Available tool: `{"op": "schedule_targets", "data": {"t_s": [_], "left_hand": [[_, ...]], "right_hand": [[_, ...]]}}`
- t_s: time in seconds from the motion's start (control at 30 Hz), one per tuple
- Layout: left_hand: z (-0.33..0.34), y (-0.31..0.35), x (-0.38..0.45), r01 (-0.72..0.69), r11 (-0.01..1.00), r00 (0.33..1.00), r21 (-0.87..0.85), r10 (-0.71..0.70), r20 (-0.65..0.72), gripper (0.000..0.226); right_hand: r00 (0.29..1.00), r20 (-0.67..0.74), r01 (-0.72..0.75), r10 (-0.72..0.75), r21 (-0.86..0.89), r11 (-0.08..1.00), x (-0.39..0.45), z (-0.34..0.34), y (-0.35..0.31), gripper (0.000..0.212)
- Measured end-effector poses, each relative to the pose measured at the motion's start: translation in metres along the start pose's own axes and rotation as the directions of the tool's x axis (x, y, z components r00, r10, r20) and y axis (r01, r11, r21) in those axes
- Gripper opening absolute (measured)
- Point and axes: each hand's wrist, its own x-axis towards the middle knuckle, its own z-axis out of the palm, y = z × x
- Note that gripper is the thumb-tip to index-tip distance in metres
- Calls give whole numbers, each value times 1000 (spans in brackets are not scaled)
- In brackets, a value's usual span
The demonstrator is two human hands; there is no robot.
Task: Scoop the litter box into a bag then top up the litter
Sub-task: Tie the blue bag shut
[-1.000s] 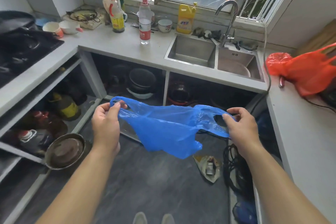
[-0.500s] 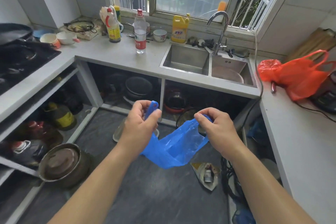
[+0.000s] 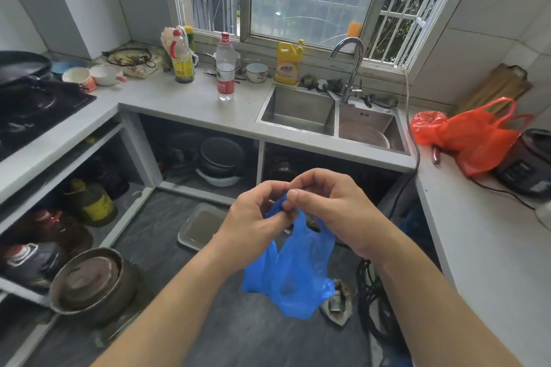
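Note:
A thin blue plastic bag [image 3: 293, 274] hangs limp in front of me over the dark floor. My left hand [image 3: 253, 223] and my right hand [image 3: 334, 208] meet at its top, fingertips touching, and both pinch the bag's handles between thumb and fingers. The bag's body droops below the hands. No litter box and no scoop show in the head view.
A grey counter [image 3: 190, 104] with a double sink [image 3: 301, 110] runs ahead, a red bag [image 3: 474, 137] lies on the right counter. On the floor are a metal tray [image 3: 199, 226], a metal pot [image 3: 92, 283], a crumpled packet [image 3: 340, 304] and black cables [image 3: 372, 301].
My hands came together from wide apart, so the bag went from stretched open sideways to bunched and hanging down. The view tilted up a little.

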Motion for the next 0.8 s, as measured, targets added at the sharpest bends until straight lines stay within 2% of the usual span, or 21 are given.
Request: {"op": "schedule_targets", "data": {"t_s": [0.1, 0.17, 0.23, 0.33, 0.47, 0.5, 0.57, 0.67, 0.73, 0.8], "left_hand": [[-1, 1, -1, 14, 996, 998, -83, -18, -59, 20], [-2, 0, -2, 30, 991, 997, -131, -39, -63, 17], [-2, 2, -3, 40, 982, 998, -184, -48, -36, 15], [-1, 4, -5, 58, 976, 998, -211, -61, -9, 12], [-1, 6, -5, 65, 967, 996, -247, -77, -38, 11], [-2, 7, -4, 57, 967, 995, -249, -75, -64, 11], [-5, 8, -2, 30, 977, 992, -212, -56, -116, 9], [-9, 13, 3, 16, 986, 990, -168, -40, -139, 8], [-9, 16, 5, 0, 987, 985, -161, -27, -170, 6], [-8, 21, 7, -16, 987, 981, -159, -15, -192, 5]], "right_hand": [[995, -96, 32, -34, -24, 999, -3, -2, -1, 12], [987, -144, 49, -76, -180, 982, -2, -4, 5, 17], [989, -119, 50, -90, -304, 952, -2, -3, 9, 22], [989, -109, 61, -100, -318, 946, -2, 5, 10, 13], [965, -221, 66, -143, -323, 944, -2, 9, 10, 9], [961, -245, 51, -126, -290, 956, -2, 9, 10, 9], [965, -262, -11, -16, -98, 995, -3, 10, 9, 11], [980, -128, -122, 151, 206, 971, -6, 13, 7, 11], [989, -32, -135, 145, 216, 967, -10, 17, 8, 11], [993, 41, -113, 107, 170, 979, -13, 20, 9, 22]]}}
